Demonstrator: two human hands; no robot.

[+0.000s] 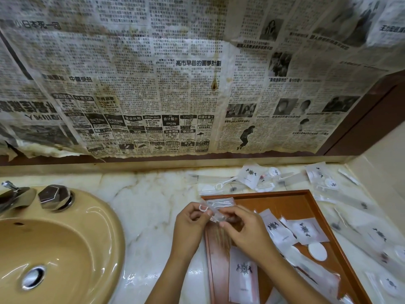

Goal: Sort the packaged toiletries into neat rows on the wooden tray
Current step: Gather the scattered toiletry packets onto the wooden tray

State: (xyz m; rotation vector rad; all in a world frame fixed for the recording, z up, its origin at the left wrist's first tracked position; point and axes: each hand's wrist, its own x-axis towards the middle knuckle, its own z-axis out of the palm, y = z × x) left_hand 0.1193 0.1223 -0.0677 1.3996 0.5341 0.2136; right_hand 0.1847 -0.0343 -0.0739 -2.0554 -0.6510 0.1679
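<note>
Newspaper ad boxes: "RM299", "SDN BHD".

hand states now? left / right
Left hand: fingers pinch one end of the clear floss-pick packet.
Right hand: fingers pinch the same packet's other end.

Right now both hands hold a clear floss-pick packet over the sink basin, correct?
Not quite. In the head view the left hand and right hand do hold the clear floss-pick packet, but over the wooden tray's near-left corner, not the sink basin.

Wooden tray cut off below, right-edge packets blurred
</note>
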